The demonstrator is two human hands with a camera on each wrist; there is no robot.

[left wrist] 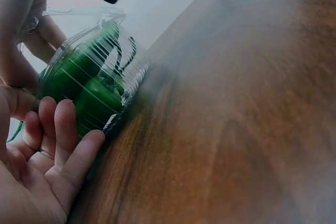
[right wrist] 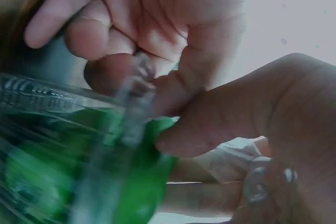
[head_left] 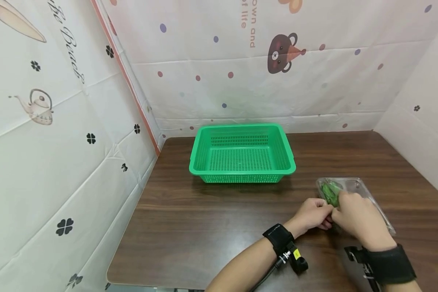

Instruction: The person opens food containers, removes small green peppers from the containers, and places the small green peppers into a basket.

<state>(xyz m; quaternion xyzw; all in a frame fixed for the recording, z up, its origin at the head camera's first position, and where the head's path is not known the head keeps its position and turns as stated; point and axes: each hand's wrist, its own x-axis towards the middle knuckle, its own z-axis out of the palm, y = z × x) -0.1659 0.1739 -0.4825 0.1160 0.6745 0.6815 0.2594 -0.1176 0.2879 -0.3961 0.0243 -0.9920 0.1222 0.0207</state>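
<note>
A clear plastic box (head_left: 358, 186) lies at the right of the table, with green peppers (left wrist: 98, 98) showing through its ribbed wall. At the box's near-left corner is my left hand (head_left: 314, 214), fingers curled and thumb and index pinching at its rim; the exact pinch point is partly hidden. Over the box, my right hand (head_left: 359, 215) holds a green pepper (right wrist: 142, 182) beside the rim, thumb on its near side and fingers behind. The two hands nearly touch. Clear plastic (right wrist: 257, 177) also shows beside the right fingers.
A green perforated basket (head_left: 242, 172) stands at the back middle of the brown wooden table (head_left: 204, 227). Printed white sheets (head_left: 211, 93) rise behind and beside the table. Black straps with cameras (head_left: 279, 239) are worn on both wrists.
</note>
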